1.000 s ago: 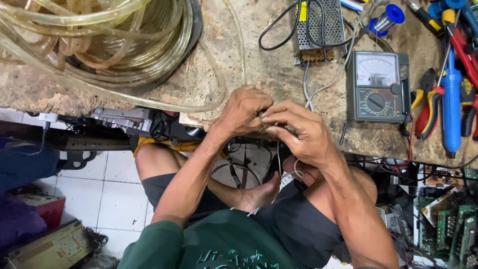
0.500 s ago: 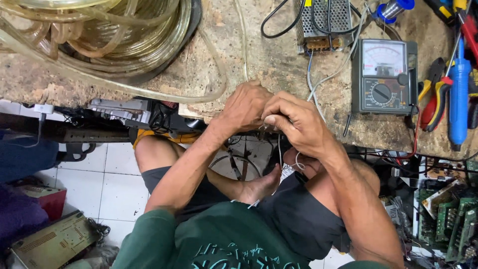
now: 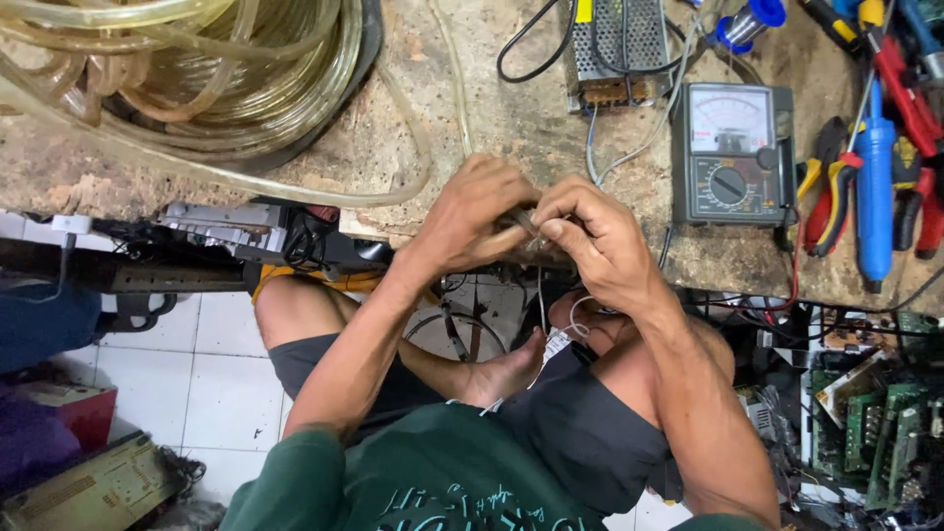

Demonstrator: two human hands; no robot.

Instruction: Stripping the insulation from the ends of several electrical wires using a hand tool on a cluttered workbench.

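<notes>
Since the earlier frame both hands had barely shifted at the worn stone bench edge (image 3: 295,187). The left hand (image 3: 479,218) and right hand (image 3: 598,241) pinched one small dark part (image 3: 526,224) between them, with the grey analog multimeter (image 3: 733,152) at two o'clock.

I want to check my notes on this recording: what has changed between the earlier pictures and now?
Very little. The left hand and right hand stay pressed together at the workbench edge, keeping their grip on a small part hidden between the fingers. Only the camera view drifted slightly. The meter, coiled clear tubing and blue-handled tool lie as before.
</notes>
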